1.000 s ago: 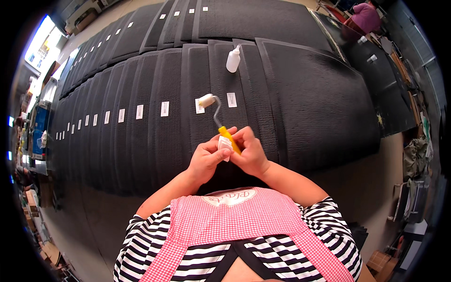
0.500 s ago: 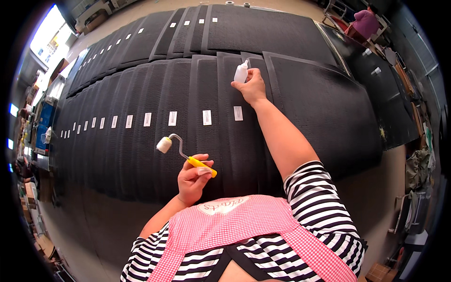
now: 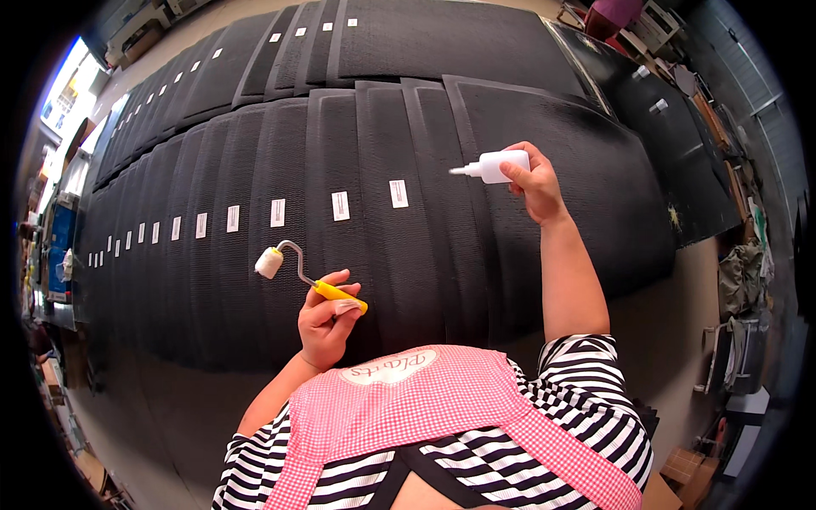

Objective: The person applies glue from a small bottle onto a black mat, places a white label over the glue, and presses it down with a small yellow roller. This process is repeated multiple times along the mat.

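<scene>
My left hand (image 3: 326,330) is closed round the yellow handle of a small paint roller (image 3: 330,292); its white roller head points up and left. A bit of something pale shows at these fingertips, too small to name. My right hand (image 3: 537,185) grips a white squeeze bottle (image 3: 503,167), lying nearly level with its thin nozzle to the left. Beneath both hands spread overlapping black textured mats (image 3: 561,246), apart from the bottle. White labels, such as this label (image 3: 399,194), sit on the mats in a row.
Behind lies a second row of black mats (image 3: 459,47), also labelled. At the right, a dark table (image 3: 654,144) carries small white items. A person (image 3: 614,15) in purple is at the far right. Shelves and boxes (image 3: 680,467) line the sides.
My right hand has moved right and nearer, turning the bottle from upright to level. The left hand with the roller has hardly moved; the whole view has shifted slightly.
</scene>
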`<state>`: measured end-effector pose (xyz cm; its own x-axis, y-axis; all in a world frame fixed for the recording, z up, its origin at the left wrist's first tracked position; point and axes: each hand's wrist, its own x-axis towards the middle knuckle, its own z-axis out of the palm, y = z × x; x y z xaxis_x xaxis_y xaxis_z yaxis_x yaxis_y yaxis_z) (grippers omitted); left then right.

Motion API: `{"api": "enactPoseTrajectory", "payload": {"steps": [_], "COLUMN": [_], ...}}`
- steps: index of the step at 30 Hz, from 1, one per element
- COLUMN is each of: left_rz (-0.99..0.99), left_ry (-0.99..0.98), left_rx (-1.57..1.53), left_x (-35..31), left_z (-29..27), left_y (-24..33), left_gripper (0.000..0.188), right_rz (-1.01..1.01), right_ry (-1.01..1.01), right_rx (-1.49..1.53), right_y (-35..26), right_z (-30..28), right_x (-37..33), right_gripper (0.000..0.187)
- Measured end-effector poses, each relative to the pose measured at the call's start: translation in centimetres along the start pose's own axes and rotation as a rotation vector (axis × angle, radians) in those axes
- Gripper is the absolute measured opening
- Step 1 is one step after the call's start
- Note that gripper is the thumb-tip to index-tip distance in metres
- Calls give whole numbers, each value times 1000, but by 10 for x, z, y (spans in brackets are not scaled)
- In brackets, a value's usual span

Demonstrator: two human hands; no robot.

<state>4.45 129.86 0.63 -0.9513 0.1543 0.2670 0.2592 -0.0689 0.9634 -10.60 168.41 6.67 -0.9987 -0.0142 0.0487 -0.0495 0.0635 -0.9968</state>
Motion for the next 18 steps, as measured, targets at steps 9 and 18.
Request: {"api": "enactPoseTrajectory", "payload": {"steps": [9, 18], "left_rz": [-6, -6], "left_ry": [-3, -9], "left_rx": [54, 51], "left_x": [1, 0], "left_z": [-1, 1], "left_y": [-1, -1], "left_gripper": [5, 5], "right_rz": [-84, -38], "right_ry": [42, 114], "right_rx": [-295, -104], "right_y": [-4, 46], "right_z": [34, 23], "right_x": [0, 15], "right_gripper": [25, 35]}}
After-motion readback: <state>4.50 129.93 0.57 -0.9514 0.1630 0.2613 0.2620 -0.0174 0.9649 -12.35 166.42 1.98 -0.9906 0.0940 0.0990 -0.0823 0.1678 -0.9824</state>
